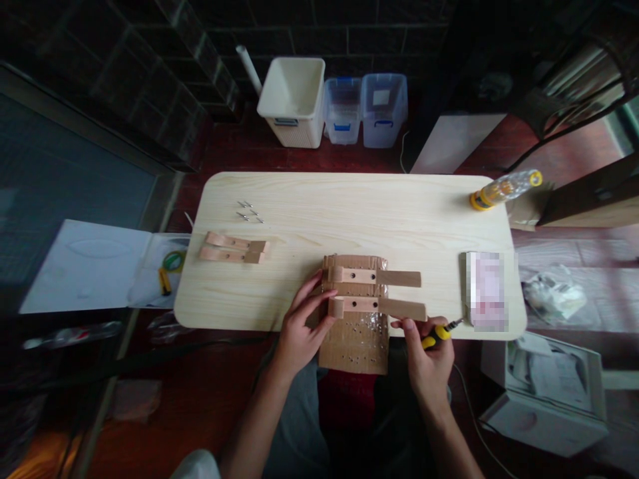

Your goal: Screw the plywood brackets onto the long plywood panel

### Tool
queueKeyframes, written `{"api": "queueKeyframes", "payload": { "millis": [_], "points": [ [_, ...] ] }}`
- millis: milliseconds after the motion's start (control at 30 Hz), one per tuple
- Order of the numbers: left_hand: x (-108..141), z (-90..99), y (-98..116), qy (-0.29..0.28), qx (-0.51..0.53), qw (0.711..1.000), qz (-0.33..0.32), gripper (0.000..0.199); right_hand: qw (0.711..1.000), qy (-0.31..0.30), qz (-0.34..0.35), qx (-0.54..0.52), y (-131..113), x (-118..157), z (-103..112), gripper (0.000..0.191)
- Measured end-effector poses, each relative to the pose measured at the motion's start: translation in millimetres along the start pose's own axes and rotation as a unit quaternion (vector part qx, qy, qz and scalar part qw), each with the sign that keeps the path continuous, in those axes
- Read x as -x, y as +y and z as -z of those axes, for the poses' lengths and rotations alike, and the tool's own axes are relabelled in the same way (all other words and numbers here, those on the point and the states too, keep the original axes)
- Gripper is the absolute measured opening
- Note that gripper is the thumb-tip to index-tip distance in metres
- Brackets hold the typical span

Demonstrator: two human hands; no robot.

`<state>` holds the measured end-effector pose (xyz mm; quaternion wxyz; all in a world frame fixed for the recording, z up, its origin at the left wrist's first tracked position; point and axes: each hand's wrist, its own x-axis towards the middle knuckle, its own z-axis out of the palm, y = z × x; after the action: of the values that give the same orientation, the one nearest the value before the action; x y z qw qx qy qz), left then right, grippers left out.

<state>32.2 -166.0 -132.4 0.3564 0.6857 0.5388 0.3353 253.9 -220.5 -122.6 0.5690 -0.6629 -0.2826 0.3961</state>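
A brown cardboard piece, dotted with small holes, lies over the table's near edge. Two tan leather-looking straps lie across it, an upper strap and a lower strap. Each has a folded left end and two dark round spots. My left hand pinches the folded end of the lower strap between thumb and forefinger. In my right hand is a screwdriver with a yellow and black handle, its tip pointing right. The thumb of that hand is close to the lower strap's right end.
Two similar straps and several small metal screws are on the table's left. A yellow-capped clear bottle lies at the back right corner; a blurred-out box sits at right. Plastic bins stand beyond.
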Motion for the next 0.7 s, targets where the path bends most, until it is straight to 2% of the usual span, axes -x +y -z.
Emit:
{"api": "queueKeyframes", "payload": {
  "millis": [700],
  "points": [
    [-0.4,1.5,-2.5,-0.001,0.01,1.0,-0.005,0.038,1.0,0.011,-0.011,0.013,2.4,1.1,0.0,0.036]
  ]
}}
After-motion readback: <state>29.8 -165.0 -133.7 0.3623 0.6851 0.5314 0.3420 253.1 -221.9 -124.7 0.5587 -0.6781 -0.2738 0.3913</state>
